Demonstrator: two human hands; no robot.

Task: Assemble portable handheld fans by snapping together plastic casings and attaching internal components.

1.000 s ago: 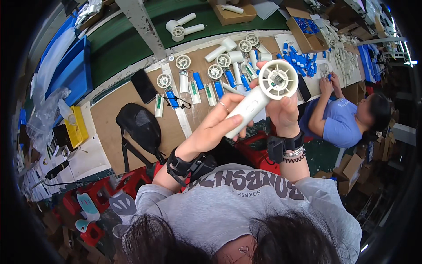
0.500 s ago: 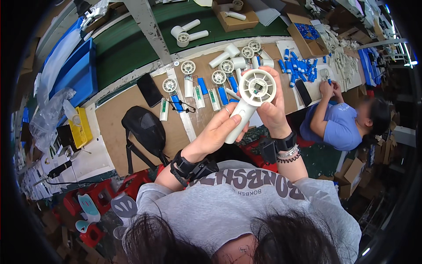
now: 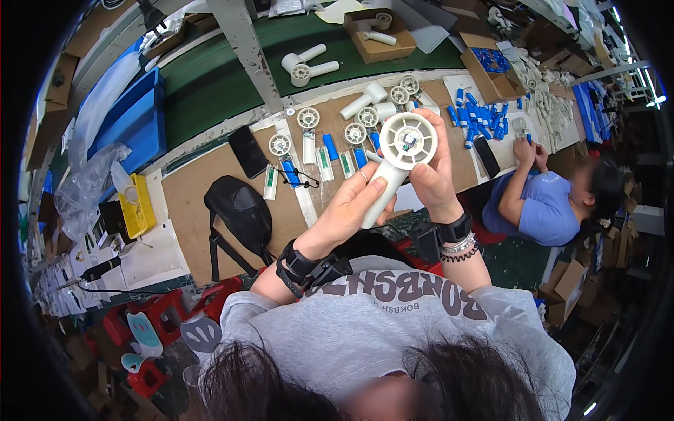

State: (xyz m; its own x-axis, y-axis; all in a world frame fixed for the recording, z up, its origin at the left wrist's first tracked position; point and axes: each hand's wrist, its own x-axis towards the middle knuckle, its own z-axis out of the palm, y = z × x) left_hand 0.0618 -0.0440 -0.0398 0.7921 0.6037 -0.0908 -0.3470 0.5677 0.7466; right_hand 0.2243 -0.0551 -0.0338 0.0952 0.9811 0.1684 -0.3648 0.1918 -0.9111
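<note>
Between my hands is a white handheld fan point(image 3: 396, 167), tilted, with its round spoked head up and a small circuit board showing at the hub. My left hand point(image 3: 345, 205) wraps around the handle, thumb along its side. My right hand point(image 3: 435, 184) grips the head by its rim, thumb at the lower edge and fingers behind it. Beyond the fan, several opened fan units lie on the bench, among them a fan head point(image 3: 279, 145) wired to a blue battery point(image 3: 290, 171) and a white handle shell with a green circuit strip point(image 3: 271, 182).
A black bag point(image 3: 241, 214) and a dark phone point(image 3: 247, 152) lie to the left on brown cardboard point(image 3: 184, 184). Blue batteries point(image 3: 479, 121) are heaped at right, near another phone point(image 3: 486, 156). A co-worker in blue point(image 3: 537, 200) sits at the right. A yellow bin point(image 3: 138, 210) stands far left.
The bench has shifted slightly right and down in view. The fan has turned a little in my hands, with both grips kept. The handle's button side no longer shows.
</note>
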